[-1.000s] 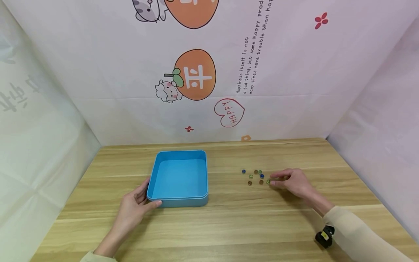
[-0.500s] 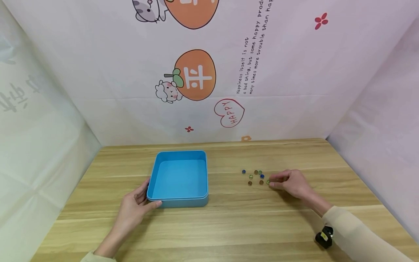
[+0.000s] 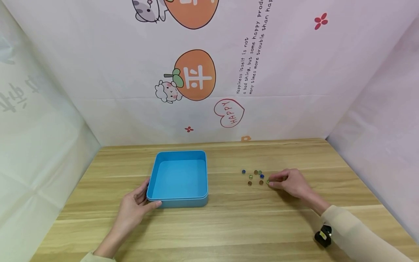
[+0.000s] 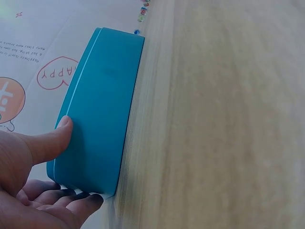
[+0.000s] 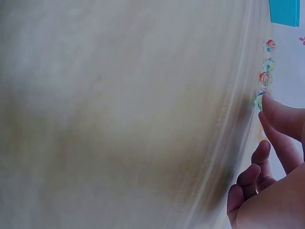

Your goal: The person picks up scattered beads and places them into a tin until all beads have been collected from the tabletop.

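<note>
A square, open-topped blue box (image 3: 180, 178) sits on the left half of the wooden table, and nothing lies inside it. My left hand (image 3: 132, 210) grips its near left corner, thumb on the front wall and fingers along the left side, as the left wrist view also shows. Toward the right, my right hand (image 3: 294, 183) has thumb and index finger at a green glass marble (image 5: 259, 101), pinching it at table level. The other fingers (image 5: 249, 177) are curled in. The marble is partly hidden by the thumb.
Several more glass marbles lie loosely grouped left of my right hand, among them a blue one (image 3: 243, 171) and a brown one (image 3: 250, 183). Behind the wooden table (image 3: 209, 233) hangs a white printed cloth (image 3: 278, 120), with more cloth at both sides.
My right hand's fingertips have moved slightly left and closed in on the green marble. The left hand and the blue box have stayed in place.
</note>
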`<state>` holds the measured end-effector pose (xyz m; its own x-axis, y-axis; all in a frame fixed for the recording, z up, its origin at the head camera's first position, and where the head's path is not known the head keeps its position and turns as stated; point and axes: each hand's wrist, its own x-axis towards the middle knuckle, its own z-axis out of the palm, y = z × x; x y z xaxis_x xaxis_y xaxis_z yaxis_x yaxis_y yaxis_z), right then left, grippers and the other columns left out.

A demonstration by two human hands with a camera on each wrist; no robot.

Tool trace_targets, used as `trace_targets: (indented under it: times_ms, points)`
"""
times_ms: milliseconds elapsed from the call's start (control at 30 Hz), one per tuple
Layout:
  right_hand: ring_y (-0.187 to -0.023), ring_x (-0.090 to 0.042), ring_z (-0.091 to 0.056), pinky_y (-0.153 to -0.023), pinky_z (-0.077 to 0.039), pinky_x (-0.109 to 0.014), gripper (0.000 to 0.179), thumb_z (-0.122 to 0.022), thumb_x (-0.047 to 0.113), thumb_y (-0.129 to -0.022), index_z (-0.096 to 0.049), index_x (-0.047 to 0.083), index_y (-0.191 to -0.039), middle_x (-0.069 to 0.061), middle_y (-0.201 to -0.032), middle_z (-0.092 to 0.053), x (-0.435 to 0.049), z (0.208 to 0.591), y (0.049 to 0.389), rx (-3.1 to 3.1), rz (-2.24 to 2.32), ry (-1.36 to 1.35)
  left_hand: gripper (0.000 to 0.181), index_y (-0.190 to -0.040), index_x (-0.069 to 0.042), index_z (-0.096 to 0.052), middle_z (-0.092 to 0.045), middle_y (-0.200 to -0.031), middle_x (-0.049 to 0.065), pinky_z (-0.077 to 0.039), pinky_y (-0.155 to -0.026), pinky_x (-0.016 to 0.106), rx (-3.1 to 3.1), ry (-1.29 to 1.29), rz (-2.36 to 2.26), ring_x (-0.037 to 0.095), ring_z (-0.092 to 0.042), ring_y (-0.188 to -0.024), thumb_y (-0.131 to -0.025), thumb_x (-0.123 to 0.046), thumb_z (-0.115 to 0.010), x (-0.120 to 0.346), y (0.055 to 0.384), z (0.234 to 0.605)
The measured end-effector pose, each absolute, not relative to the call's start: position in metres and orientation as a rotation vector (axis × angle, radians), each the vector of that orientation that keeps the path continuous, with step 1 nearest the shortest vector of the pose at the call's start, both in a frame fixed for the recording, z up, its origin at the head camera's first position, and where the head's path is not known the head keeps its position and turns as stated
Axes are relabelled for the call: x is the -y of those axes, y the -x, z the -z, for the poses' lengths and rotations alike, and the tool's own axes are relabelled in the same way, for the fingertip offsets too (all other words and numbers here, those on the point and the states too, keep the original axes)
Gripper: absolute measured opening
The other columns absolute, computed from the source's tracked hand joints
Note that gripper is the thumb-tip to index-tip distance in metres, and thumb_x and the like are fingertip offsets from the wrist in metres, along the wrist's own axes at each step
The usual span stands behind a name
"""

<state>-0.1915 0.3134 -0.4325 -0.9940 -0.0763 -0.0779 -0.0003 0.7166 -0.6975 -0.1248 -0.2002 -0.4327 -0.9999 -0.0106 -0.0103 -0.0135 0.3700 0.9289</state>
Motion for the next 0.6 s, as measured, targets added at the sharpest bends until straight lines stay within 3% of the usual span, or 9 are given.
trace_targets:
  times_ms: [367,600]
  points:
    - [-0.108,-0.034,-0.063,-0.084,-0.053,-0.043,0.025,-0.085,0.022,-0.092,-0.082,0.006,-0.111,-0.019,-0.121,-0.070,-0.3139,0.4341,0.1941,-2.816,1.121,0.056,0.091,-0.161,0.003,-0.036,-0.034,-0.163,0.024,-0.047,-0.108,0.041,-2.600,0.032,-1.752,0.039,-0.042,-0.145,-0.087,-0.006,-0.088,0.2009,0.1256,0.4341]
    - [-0.107,-0.033,-0.063,-0.082,-0.053,-0.039,0.025,-0.085,0.023,-0.092,-0.082,0.007,-0.110,-0.017,-0.119,-0.071,-0.3135,0.4337,0.1932,-2.813,1.120,0.040,0.091,-0.161,0.002,-0.037,-0.035,-0.163,0.024,-0.047,-0.108,0.042,-2.601,0.034,-1.759,0.039,-0.042,-0.144,-0.086,-0.005,-0.089,0.2010,0.1251,0.4342]
